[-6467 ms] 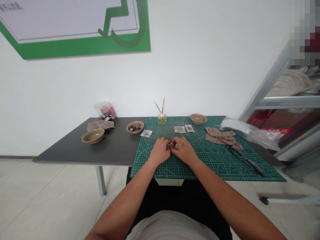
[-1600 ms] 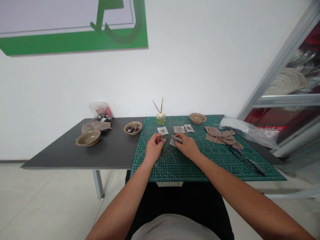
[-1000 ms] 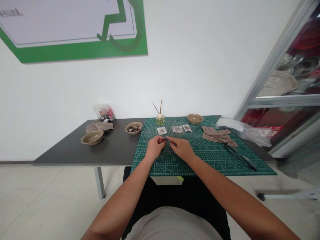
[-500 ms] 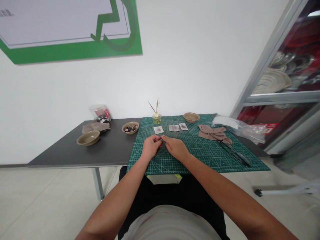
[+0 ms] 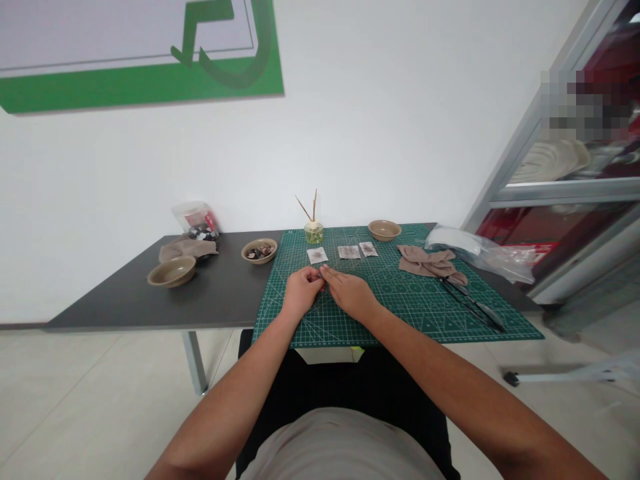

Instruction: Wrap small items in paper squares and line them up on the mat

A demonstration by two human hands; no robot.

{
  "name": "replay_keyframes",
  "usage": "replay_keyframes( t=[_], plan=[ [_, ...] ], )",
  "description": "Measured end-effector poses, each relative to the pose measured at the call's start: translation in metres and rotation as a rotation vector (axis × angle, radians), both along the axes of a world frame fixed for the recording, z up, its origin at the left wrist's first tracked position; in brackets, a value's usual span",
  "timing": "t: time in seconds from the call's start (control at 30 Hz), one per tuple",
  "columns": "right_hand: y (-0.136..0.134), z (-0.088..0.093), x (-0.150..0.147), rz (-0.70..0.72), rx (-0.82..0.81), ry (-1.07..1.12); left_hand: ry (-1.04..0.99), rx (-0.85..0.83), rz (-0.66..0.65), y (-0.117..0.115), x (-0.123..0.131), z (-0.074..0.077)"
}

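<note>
Above the green cutting mat (image 5: 400,300), my left hand (image 5: 301,293) and my right hand (image 5: 353,293) meet at the fingertips. Both are closed in a pinch around something small and dark; the fingers cover most of it and its kind cannot be made out. Just beyond them lies a small white printed packet (image 5: 317,255). More such packets (image 5: 349,252) lie to its right, one of them (image 5: 369,249) slightly apart. To the left stands a brown bowl with small dark pieces (image 5: 259,251) in it.
A reed diffuser (image 5: 314,232) and a brown bowl (image 5: 385,231) stand at the mat's back. Right are a brown cloth (image 5: 430,262), black-framed glasses (image 5: 473,305) and a clear plastic bag (image 5: 485,257). Another bowl (image 5: 171,273), cloth (image 5: 187,249) and bag (image 5: 196,220) occupy the table's left.
The view has shifted slightly. My hands stay together in nearly the same place, with only a small change in the right fingers over the pinched thing.
</note>
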State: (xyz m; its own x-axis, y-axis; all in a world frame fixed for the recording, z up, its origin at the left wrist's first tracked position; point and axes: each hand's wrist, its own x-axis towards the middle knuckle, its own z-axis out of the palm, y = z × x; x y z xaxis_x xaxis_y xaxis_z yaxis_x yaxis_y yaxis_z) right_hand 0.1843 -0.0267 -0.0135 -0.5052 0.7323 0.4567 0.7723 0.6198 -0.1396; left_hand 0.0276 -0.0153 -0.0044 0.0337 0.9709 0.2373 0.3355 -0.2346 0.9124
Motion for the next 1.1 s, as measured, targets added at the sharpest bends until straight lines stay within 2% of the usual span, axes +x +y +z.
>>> replay_keyframes(
  t=[0.17, 0.27, 0.4, 0.53, 0.7, 0.83, 1.1],
  plan=[
    [-0.0016, 0.0009, -0.0007, -0.073, -0.009, -0.017, -0.011, -0.007, 0.001, -0.0010, 0.0003, 0.0005],
    [-0.0016, -0.0003, -0.0012, -0.022, 0.020, -0.022, 0.019, 0.003, 0.008, -0.0018, 0.0007, 0.0005],
    [-0.0014, -0.0026, -0.0018, -0.064, 0.027, -0.002, -0.033, -0.013, -0.003, -0.0020, 0.0005, 0.0002],
    [-0.0018, -0.0024, -0.0021, -0.002, 0.042, -0.003, 0.026, 0.014, 0.011, -0.0009, 0.0001, -0.0004],
    [-0.0020, -0.0006, -0.0019, -0.085, -0.006, 0.006, -0.083, -0.034, -0.023, -0.0002, 0.0006, -0.0021],
    [-0.0030, 0.0006, -0.0017, -0.036, -0.010, -0.001, -0.099, -0.015, -0.013, -0.0004, 0.0004, -0.0035],
    [-0.0045, 0.0024, -0.0012, -0.058, -0.014, 0.007, -0.160, -0.022, -0.030, -0.0026, 0.0015, -0.0037]
  ],
)
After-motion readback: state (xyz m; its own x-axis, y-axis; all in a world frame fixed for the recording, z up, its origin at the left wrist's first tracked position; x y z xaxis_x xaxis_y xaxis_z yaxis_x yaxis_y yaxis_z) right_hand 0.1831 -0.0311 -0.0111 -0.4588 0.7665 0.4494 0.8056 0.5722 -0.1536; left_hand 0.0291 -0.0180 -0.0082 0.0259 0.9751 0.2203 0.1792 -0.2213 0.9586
